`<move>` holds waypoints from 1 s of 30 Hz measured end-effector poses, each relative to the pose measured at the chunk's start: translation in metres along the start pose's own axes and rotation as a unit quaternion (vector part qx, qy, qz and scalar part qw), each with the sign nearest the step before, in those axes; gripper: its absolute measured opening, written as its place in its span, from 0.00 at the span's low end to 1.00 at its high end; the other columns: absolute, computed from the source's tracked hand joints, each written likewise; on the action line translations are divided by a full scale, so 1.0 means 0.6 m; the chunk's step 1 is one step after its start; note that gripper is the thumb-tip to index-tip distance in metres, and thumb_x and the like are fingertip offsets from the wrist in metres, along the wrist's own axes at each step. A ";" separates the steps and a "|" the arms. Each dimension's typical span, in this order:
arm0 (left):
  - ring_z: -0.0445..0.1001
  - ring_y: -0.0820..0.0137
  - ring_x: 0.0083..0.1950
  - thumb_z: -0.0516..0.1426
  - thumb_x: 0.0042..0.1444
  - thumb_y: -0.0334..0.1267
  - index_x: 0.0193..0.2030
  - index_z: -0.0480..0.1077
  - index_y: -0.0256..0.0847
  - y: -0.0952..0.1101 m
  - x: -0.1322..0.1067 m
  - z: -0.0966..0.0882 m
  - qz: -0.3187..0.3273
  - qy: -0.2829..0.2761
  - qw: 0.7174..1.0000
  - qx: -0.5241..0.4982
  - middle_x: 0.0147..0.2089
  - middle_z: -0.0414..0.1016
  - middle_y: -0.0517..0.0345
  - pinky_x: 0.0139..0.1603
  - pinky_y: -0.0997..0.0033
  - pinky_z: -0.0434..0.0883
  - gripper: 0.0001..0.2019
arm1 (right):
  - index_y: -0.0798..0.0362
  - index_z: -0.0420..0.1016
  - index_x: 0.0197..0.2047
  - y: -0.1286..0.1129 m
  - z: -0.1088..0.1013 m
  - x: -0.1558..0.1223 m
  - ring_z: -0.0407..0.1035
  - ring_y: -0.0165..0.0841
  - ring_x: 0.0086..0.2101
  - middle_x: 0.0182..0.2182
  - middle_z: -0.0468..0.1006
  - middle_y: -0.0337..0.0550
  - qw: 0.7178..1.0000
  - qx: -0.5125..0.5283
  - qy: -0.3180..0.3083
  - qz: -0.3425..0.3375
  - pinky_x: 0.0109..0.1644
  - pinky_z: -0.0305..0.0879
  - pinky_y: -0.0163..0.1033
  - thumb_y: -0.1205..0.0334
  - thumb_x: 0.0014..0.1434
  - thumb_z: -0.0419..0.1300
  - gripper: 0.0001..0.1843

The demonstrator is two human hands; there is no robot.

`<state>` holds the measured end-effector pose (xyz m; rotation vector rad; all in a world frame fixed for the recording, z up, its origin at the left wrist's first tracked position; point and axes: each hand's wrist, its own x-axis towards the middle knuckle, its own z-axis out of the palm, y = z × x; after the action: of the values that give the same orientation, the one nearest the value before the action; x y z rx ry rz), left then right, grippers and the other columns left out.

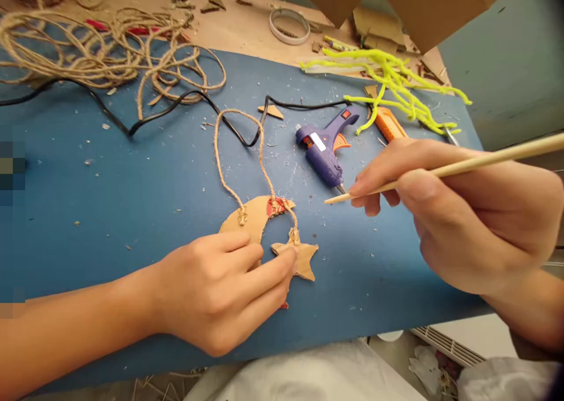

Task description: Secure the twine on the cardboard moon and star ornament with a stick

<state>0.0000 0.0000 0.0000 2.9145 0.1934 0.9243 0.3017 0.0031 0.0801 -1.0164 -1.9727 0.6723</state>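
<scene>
I see my left hand (220, 292) lying flat on the blue mat (132, 195), fingers extended and not closed around anything; its fingertips press on the cardboard star (304, 259) and cover the lower part of the cardboard moon (251, 216). The star lies just right of the moon, touching my left fingertips. A twine loop (240, 148) runs up from the moon and back down to the star, knotted at both. My right hand (462, 213) is right of the star and well apart from it, closed in a pencil grip on a wooden stick (476, 163). The stick's tip points left and ends above and to the right of the star, just below the glue gun (324, 145) nozzle. The glue gun lies on the mat above the star, between the star and the yellow pipe cleaners (392, 81). Its black cord (167, 110) runs left across the mat, passing behind the top of the twine loop. A loose twine pile (97, 54) sits far upper left of the star. A tape ring (289, 25) lies beyond the mat, above the glue gun. An orange tool (390, 125) lies just right of the glue gun, partly under the pipe cleaners.
</scene>
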 end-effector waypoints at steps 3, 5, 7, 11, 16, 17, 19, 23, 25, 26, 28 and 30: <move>0.81 0.63 0.39 0.55 0.81 0.32 0.49 0.87 0.34 0.002 0.001 0.002 -0.001 0.012 1.000 0.012 0.57 0.92 0.42 0.37 0.58 0.72 0.16 | 0.48 0.83 0.41 -0.006 -0.004 0.043 0.74 0.31 0.27 0.31 0.84 0.38 0.996 -0.069 -0.026 -0.046 0.31 0.66 0.44 0.67 0.77 0.69 0.09; 0.81 0.63 0.38 0.56 0.80 0.33 0.49 0.87 0.34 0.002 0.003 0.000 0.005 0.013 1.000 0.015 0.57 0.93 0.41 0.36 0.58 0.72 0.16 | 0.47 0.82 0.40 -0.002 0.001 0.065 0.74 0.31 0.27 0.29 0.82 0.36 0.995 -0.074 -0.028 -0.060 0.29 0.64 0.44 0.66 0.74 0.73 0.08; 0.82 0.63 0.37 0.58 0.78 0.34 0.49 0.87 0.34 0.003 0.006 -0.004 0.004 -0.002 1.000 0.012 0.58 0.93 0.40 0.35 0.59 0.73 0.14 | 0.48 0.81 0.40 0.007 0.009 0.076 0.75 0.31 0.27 0.29 0.82 0.36 0.995 -0.066 -0.036 -0.064 0.30 0.65 0.43 0.65 0.75 0.71 0.09; 0.82 0.64 0.34 0.57 0.77 0.33 0.47 0.87 0.37 0.006 0.011 -0.015 -0.011 -0.025 1.000 -0.004 0.59 0.93 0.43 0.33 0.60 0.75 0.14 | 0.51 0.81 0.41 0.030 0.022 0.076 0.75 0.27 0.27 0.30 0.84 0.36 0.991 -0.070 -0.086 -0.080 0.31 0.67 0.39 0.65 0.80 0.68 0.11; 0.81 0.64 0.33 0.54 0.78 0.33 0.46 0.86 0.39 0.008 0.010 -0.015 -0.017 -0.034 0.999 -0.012 0.58 0.94 0.44 0.33 0.60 0.75 0.17 | 0.50 0.82 0.43 0.044 0.031 0.068 0.72 0.25 0.27 0.32 0.86 0.36 0.988 -0.064 -0.119 -0.078 0.33 0.65 0.38 0.62 0.81 0.69 0.10; 0.80 0.65 0.32 0.54 0.79 0.33 0.46 0.86 0.39 0.009 0.010 -0.014 -0.018 -0.032 0.999 -0.011 0.58 0.94 0.45 0.32 0.60 0.75 0.17 | 0.51 0.82 0.43 0.045 0.032 0.068 0.72 0.25 0.27 0.32 0.85 0.36 0.988 -0.064 -0.120 -0.078 0.33 0.65 0.39 0.62 0.82 0.68 0.10; 0.80 0.66 0.33 0.55 0.78 0.32 0.45 0.86 0.40 0.009 0.009 -0.014 -0.021 -0.032 0.999 -0.010 0.58 0.93 0.46 0.33 0.61 0.74 0.17 | 0.51 0.82 0.43 0.046 0.034 0.068 0.72 0.25 0.27 0.31 0.85 0.36 0.988 -0.063 -0.120 -0.079 0.34 0.64 0.39 0.62 0.82 0.68 0.11; 0.79 0.66 0.33 0.55 0.78 0.32 0.44 0.85 0.40 0.009 0.009 -0.016 -0.020 -0.037 0.999 -0.012 0.58 0.93 0.45 0.33 0.61 0.74 0.16 | 0.52 0.82 0.42 0.049 0.037 0.067 0.70 0.25 0.27 0.32 0.85 0.36 0.986 -0.071 -0.126 -0.088 0.36 0.65 0.38 0.62 0.83 0.67 0.12; 0.80 0.65 0.33 0.56 0.77 0.32 0.44 0.86 0.40 0.008 0.009 -0.018 -0.017 -0.044 0.999 -0.015 0.59 0.93 0.45 0.33 0.61 0.74 0.15 | 0.52 0.82 0.42 0.050 0.038 0.067 0.70 0.25 0.28 0.32 0.85 0.36 0.984 -0.078 -0.129 -0.094 0.37 0.66 0.39 0.61 0.83 0.67 0.12; 0.80 0.65 0.33 0.56 0.77 0.32 0.44 0.86 0.40 0.007 0.010 -0.018 -0.016 -0.045 0.999 -0.016 0.59 0.93 0.44 0.32 0.61 0.74 0.15 | 0.52 0.81 0.42 0.050 0.037 0.067 0.70 0.25 0.28 0.32 0.85 0.36 0.983 -0.081 -0.131 -0.095 0.37 0.66 0.39 0.61 0.83 0.67 0.12; 0.81 0.65 0.34 0.56 0.77 0.32 0.44 0.86 0.40 0.006 0.010 -0.020 -0.014 -0.047 0.999 -0.021 0.59 0.93 0.43 0.33 0.61 0.75 0.15 | 0.52 0.81 0.43 0.048 0.035 0.067 0.70 0.25 0.28 0.32 0.85 0.36 0.983 -0.083 -0.130 -0.094 0.36 0.65 0.38 0.62 0.83 0.67 0.11; 0.81 0.64 0.33 0.56 0.77 0.32 0.44 0.86 0.39 0.006 0.010 -0.021 -0.013 -0.043 0.999 -0.025 0.58 0.93 0.42 0.32 0.61 0.75 0.16 | 0.51 0.80 0.43 0.045 0.031 0.069 0.71 0.26 0.28 0.31 0.84 0.35 0.987 -0.073 -0.115 -0.091 0.35 0.65 0.38 0.63 0.82 0.67 0.10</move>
<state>-0.0020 -0.0021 0.0140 2.8908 0.2004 0.7861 0.2824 0.0503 0.0671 -0.8587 -2.3121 0.5710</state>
